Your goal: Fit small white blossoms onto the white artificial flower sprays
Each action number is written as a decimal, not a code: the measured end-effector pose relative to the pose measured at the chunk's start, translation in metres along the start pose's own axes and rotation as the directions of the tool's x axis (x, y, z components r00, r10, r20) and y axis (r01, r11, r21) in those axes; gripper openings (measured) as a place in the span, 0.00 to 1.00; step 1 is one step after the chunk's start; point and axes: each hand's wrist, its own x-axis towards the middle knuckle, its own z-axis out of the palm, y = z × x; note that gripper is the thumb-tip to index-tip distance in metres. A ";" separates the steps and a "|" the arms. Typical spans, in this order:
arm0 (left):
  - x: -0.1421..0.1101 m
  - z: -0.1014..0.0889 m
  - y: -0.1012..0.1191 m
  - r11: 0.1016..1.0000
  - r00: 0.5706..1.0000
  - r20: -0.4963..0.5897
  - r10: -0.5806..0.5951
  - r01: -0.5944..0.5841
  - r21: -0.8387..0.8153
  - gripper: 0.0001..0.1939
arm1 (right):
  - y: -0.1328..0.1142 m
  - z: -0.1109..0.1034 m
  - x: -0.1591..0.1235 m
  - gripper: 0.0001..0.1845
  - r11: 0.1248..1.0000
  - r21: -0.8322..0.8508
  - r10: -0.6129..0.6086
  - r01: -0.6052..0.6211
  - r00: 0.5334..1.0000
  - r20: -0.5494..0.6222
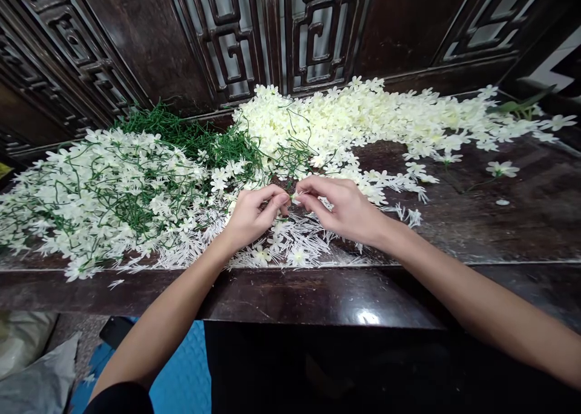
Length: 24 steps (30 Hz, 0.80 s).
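Over the middle of the bench, my left hand (259, 211) and my right hand (339, 208) meet with their fingertips nearly touching. Between them is a small artificial flower (294, 198) with a greenish base; both hands are closed in a pinch on it, and the fingers hide most of it. White thin-pronged pieces (297, 241) lie scattered under my wrists. To the left spreads a heap of white artificial flowers on green stems (136, 187). Loose green stems (167, 128) are piled behind it. Past my hands lies a long heap of cream-white blossoms (349, 117).
All of it lies on a dark wooden bench (512, 232) with a raised front edge. A carved lattice backrest (231, 32) rises behind. A single flower (502, 169) lies at the right. Below left are a blue mat (181, 365), a dark object (114, 331) and pale bags (40, 371).
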 end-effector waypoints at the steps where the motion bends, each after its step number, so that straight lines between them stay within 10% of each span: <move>1: 0.000 0.000 0.000 0.998 0.999 0.014 -0.033 0.034 -0.045 0.12 | 0.002 0.001 0.000 0.06 0.998 -0.028 -0.053 0.052 0.999 -0.015; 24: 0.000 -0.006 -0.004 0.977 0.985 0.042 0.167 -0.160 -0.144 0.08 | -0.011 0.001 -0.004 0.12 0.956 -0.168 -0.249 0.239 0.968 -0.039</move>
